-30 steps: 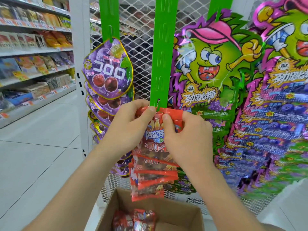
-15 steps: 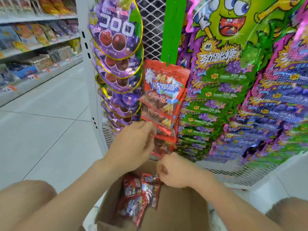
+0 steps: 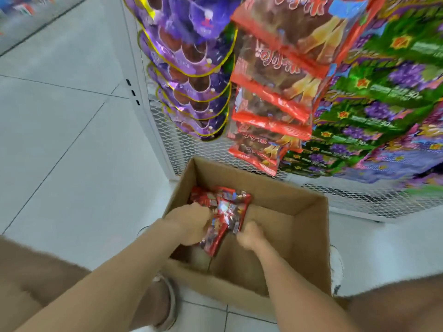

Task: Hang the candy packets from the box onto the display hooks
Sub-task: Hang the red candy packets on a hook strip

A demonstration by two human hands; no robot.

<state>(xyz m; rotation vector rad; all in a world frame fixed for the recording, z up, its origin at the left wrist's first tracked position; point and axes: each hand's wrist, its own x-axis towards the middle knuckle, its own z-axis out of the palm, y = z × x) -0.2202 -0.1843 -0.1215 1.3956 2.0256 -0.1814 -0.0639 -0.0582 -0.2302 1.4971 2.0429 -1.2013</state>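
An open cardboard box [image 3: 309, 207] stands on the floor between my feet. Inside it lie red candy packets [image 3: 229, 207], bunched at its far left. My left hand [image 3: 191, 222] is down in the box and grips the packets from the left. My right hand [image 3: 251, 236] is beside it, its curled fingers closed on the lower right edge of the same bunch. Above the box a column of hung red candy packets [image 3: 275, 92] dangles from the display. The hooks themselves are out of view.
Purple round packets [image 3: 191, 75] hang left of the red column and green-and-purple packets [image 3: 374, 111] hang right of it, all on a white wire mesh panel [image 3: 359, 202]. Grey tiled floor [image 3: 60, 140] spreads to the left. My shoe [image 3: 167, 305] touches the box's near left corner.
Both hands left the hung red packet, dropped into the box and closed on packets there. My view tilted down from the display to the box.
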